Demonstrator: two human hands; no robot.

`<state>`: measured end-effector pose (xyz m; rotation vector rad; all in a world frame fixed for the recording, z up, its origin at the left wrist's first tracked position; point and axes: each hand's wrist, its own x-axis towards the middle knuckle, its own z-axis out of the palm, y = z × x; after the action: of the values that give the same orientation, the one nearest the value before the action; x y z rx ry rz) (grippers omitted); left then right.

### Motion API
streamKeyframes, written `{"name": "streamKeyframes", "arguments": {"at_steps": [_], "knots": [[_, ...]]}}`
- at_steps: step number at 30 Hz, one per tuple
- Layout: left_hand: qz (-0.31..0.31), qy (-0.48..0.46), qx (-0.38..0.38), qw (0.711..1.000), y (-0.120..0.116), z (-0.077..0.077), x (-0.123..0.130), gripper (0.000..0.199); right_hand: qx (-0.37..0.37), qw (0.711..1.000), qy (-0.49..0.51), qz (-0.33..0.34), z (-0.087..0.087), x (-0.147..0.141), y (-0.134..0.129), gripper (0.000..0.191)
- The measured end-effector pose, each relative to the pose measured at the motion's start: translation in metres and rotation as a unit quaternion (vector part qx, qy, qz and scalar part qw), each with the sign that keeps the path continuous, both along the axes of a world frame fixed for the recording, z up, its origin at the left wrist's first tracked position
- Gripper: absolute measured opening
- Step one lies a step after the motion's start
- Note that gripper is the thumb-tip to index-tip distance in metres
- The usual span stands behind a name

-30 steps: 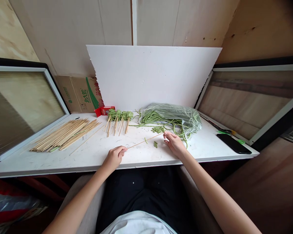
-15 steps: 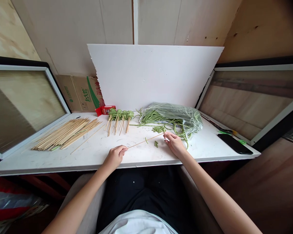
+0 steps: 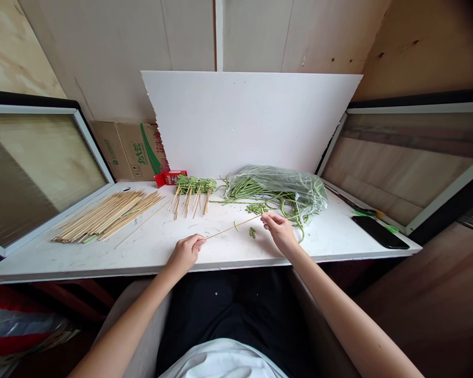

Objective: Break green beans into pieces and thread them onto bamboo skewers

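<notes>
My left hand [image 3: 186,253] is closed around one end of a thin bamboo skewer [image 3: 232,228], which slants up to the right above the white table. At its far end, the fingertips of my right hand [image 3: 279,231] are pinched together on the tip; whether a bean piece is also between them I cannot tell. Under the skewer lie a single cut bean piece [image 3: 235,226] and a few more short pieces [image 3: 252,232]. Just behind my right hand is a small heap of cut green beans [image 3: 257,208].
Loose bamboo skewers [image 3: 102,214] are piled at the left. Bean-loaded skewers [image 3: 195,185] lie at the back beside a red box [image 3: 172,177]. A plastic bag of long beans [image 3: 276,184] rests behind my right hand. A black phone [image 3: 379,232] and scissors [image 3: 364,212] are at right.
My right hand has shifted slightly left, its fingers closing in along the skewer's tip. My left hand and the things on the table look the same.
</notes>
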<state>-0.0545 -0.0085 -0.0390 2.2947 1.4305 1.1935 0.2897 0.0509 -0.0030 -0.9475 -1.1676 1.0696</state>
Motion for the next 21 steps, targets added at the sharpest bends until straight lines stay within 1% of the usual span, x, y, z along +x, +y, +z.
{"name": "streamKeyframes", "arguments": {"at_steps": [5,11,15,18,21], "knots": [[0.004,0.0,0.001,1.0,0.0,0.001,0.0,0.024,0.018,1.0,-0.007,0.0,0.002,-0.001,-0.002,0.033],[0.006,0.002,0.008,1.0,-0.001,0.002,0.001,0.024,0.007,1.0,0.004,-0.007,0.007,-0.003,-0.002,0.033],[0.008,-0.002,0.01,1.0,0.0,0.001,0.001,0.024,0.015,1.0,-0.012,-0.017,0.01,-0.002,-0.002,0.033],[0.006,-0.002,0.005,1.0,0.0,0.0,0.0,0.023,0.028,0.999,-0.02,-0.023,0.012,-0.005,-0.007,0.032],[-0.005,0.006,0.003,1.0,0.0,0.0,0.0,0.023,0.047,0.997,-0.056,-0.006,0.013,-0.017,-0.017,0.032]]}}
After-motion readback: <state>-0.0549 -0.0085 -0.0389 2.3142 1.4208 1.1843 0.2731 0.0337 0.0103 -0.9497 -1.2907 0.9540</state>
